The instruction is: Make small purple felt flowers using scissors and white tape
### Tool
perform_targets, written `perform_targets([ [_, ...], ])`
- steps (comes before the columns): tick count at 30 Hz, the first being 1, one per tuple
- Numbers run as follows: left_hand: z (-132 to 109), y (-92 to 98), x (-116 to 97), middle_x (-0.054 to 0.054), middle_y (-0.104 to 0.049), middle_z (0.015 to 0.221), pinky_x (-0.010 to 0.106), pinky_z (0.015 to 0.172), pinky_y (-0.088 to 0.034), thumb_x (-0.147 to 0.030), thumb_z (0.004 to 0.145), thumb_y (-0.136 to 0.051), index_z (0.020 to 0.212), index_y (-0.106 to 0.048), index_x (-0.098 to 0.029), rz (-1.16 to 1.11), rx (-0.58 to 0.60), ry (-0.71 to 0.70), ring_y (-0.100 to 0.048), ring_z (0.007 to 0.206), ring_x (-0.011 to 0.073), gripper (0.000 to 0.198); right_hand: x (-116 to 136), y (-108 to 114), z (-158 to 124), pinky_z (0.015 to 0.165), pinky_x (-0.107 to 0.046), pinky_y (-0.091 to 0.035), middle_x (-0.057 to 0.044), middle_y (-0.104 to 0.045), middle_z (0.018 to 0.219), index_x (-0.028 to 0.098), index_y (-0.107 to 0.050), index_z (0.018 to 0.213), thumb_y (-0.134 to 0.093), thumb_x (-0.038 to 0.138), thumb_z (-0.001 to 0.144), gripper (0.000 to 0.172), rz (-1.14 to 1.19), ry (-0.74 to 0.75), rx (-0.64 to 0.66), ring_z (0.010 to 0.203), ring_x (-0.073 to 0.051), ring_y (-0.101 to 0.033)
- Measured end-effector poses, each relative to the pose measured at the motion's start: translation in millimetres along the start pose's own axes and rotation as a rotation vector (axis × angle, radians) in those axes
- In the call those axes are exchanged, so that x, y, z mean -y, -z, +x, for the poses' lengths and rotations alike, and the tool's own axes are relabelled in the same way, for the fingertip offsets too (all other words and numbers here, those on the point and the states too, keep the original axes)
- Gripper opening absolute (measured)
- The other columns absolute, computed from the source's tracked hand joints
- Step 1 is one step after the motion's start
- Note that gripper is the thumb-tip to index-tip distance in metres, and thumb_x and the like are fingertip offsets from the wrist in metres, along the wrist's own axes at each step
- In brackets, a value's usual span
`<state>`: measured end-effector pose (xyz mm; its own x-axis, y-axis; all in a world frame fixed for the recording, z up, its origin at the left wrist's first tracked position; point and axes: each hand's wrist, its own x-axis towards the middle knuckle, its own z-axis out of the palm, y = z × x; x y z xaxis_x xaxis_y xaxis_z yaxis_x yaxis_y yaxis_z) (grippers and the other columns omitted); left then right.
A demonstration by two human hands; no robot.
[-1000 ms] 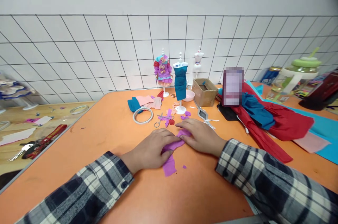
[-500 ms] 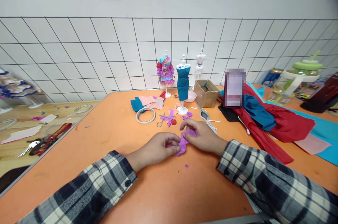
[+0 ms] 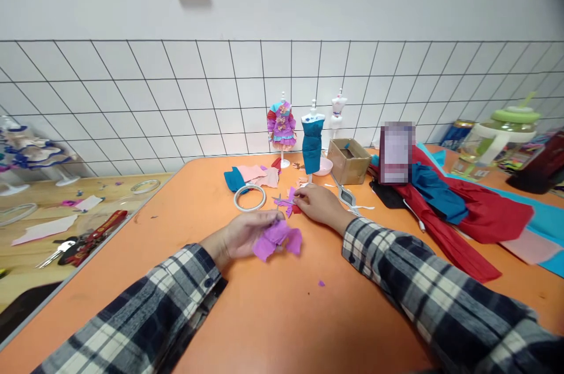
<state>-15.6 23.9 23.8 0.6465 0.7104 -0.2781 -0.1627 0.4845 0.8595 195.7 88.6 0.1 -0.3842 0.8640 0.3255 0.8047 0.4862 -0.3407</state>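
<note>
A torn piece of purple crepe paper (image 3: 274, 238) is pinched in my left hand (image 3: 244, 235), hanging crumpled just above the orange table. My right hand (image 3: 321, 205) lies farther forward, its fingers closed on one handle of the small scissors (image 3: 279, 201); the fingertips are partly hidden. Under the scissors are purple scraps (image 3: 291, 193), with a small red scrap beside them. Directly behind my right hand stands a mini dress form in a teal wrap (image 3: 312, 145).
A tape roll (image 3: 249, 198) and pink and teal paper pieces lie left of the scissors. Behind are a dressed doll form (image 3: 282, 125), a bare form (image 3: 337, 110) and a cardboard box (image 3: 349, 161). Red fabric (image 3: 484, 209), a phone (image 3: 396, 154) and a jug (image 3: 497, 139) stand right.
My right hand has let go of the purple paper and moved forward to the scissors. My left hand has drawn the paper a little to the left. The view has tilted slightly up.
</note>
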Motion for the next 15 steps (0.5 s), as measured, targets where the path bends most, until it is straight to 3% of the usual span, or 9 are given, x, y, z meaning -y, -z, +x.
perform_targets([
  [3,-10.8,10.9,-9.6,0.003,-0.065,0.070,0.023,0.050,-0.045,-0.021,0.056,-0.080,0.075,-0.065,-0.015,0.217,0.132,0.149,-0.059,0.059,0.0152,0.025,0.8,-7.7,9.3,0.066,-0.027,-0.039,-0.009,-0.066,0.088,0.019,-0.067,0.081,-0.059,0.028,0.082,0.012,-0.037,0.000,0.038,0.088,-0.022,-0.059],
  [8,-9.9,17.8,-3.1,0.002,-0.062,0.062,0.021,0.047,-0.043,-0.023,0.060,-0.078,0.069,-0.066,-0.014,0.218,0.102,0.188,-0.053,0.051,0.0109,0.018,-6.3,-11.9,10.0,0.065,-0.027,-0.038,-0.009,-0.064,0.086,0.018,-0.060,0.076,-0.058,0.025,0.083,0.010,-0.013,-0.007,0.044,0.083,-0.021,-0.057],
  [10,-4.1,18.2,1.9,0.001,-0.060,0.059,0.022,0.046,-0.044,-0.023,0.062,-0.077,0.070,-0.065,-0.013,0.122,0.048,0.134,-0.054,0.049,0.0110,0.018,-9.1,-12.1,8.1,0.065,-0.027,-0.038,-0.009,-0.063,0.088,0.018,-0.057,0.078,-0.055,0.023,0.085,0.009,0.017,-0.023,0.019,0.083,-0.021,-0.057],
  [15,7.7,19.9,2.8,0.003,-0.063,0.061,0.024,0.050,-0.048,-0.021,0.068,-0.070,0.071,-0.061,-0.014,-0.124,-0.256,-0.123,-0.058,0.049,0.0124,0.012,-8.9,-11.7,3.3,0.065,-0.028,-0.040,-0.008,-0.063,0.089,0.019,-0.047,0.092,-0.038,0.021,0.093,0.009,0.151,-0.068,-0.069,0.079,-0.018,-0.059],
])
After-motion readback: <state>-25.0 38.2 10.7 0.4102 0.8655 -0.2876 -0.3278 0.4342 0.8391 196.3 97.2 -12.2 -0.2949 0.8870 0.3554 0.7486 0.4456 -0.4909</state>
